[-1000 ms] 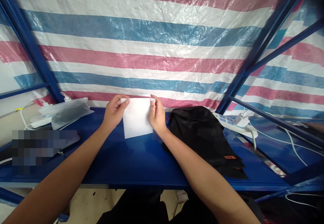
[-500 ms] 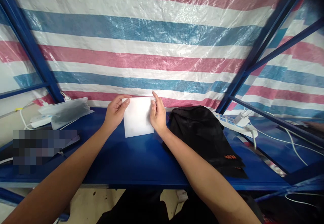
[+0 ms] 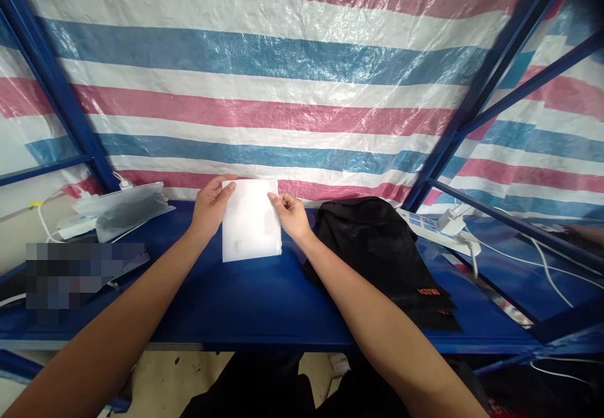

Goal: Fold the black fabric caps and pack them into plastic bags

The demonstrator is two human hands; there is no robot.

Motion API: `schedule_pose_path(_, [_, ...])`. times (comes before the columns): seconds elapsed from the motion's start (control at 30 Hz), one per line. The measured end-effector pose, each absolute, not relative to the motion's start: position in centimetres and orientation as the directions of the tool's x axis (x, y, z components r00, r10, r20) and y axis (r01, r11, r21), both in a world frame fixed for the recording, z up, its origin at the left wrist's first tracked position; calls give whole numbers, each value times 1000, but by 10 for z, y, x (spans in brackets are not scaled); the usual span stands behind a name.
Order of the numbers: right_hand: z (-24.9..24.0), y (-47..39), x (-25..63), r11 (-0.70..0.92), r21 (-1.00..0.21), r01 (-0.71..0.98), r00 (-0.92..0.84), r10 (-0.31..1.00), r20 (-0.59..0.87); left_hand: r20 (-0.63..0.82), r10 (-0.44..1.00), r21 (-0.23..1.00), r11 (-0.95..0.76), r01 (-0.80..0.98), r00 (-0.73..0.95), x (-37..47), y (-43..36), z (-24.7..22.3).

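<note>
A white, flat, nearly square packet is held up above the blue tabletop, with faint small print on its right part. My left hand grips its upper left edge, thumb on the near face and fingers behind. At the right edge, my right hand pinches the packet between thumb and fingers. Folded black cloth with orange lettering lies just right of my right hand.
A power strip with plugs and white cables is at the right. On the left lie a frosted pouch and a blurred dark item. Blue metal posts frame a striped plastic sheet behind.
The packet has shifted slightly left and toward me. My right hand, which had fingers extended beside it, now pinches its right edge. My left hand has moved slightly left with it.
</note>
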State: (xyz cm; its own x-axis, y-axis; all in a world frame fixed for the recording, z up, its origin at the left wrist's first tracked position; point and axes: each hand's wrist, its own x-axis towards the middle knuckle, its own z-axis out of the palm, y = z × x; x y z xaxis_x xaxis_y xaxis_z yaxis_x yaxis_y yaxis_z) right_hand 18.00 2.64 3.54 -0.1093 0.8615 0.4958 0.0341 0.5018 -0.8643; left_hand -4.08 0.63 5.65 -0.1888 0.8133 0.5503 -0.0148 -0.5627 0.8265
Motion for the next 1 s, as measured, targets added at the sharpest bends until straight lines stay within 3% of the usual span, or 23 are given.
schedule_pose_path(0.33, [32, 34, 188, 471, -877, 95, -23, 882, 471, 550, 834, 828, -540, 148, -35, -37, 5, 42])
schedule_pose_path(0.47, [31, 37, 194, 450, -889, 83, 8, 892, 452, 431, 895, 839, -444, 315, 115, -36, -2, 39])
schedule_pose_path(0.6, [27, 41, 195, 442, -896, 32, 33, 896, 443, 336, 904, 848, -412, 333, 263, -33, -3, 33])
schedule_pose_path(0.73, [23, 46, 197, 391, -920, 12, -23, 920, 391, 306, 922, 869, -372, 326, 235, -36, 2, 28])
schedule_pose_path(0.9, [23, 48, 200, 459, -888, -14, -237, 861, 449, 312, 938, 897, -344, 277, 152, -48, 8, 24])
schedule_pose_path(1.0, [23, 47, 202, 418, -908, 21, -342, 857, 386, 311, 945, 915, -327, 236, 103, -54, 10, 25])
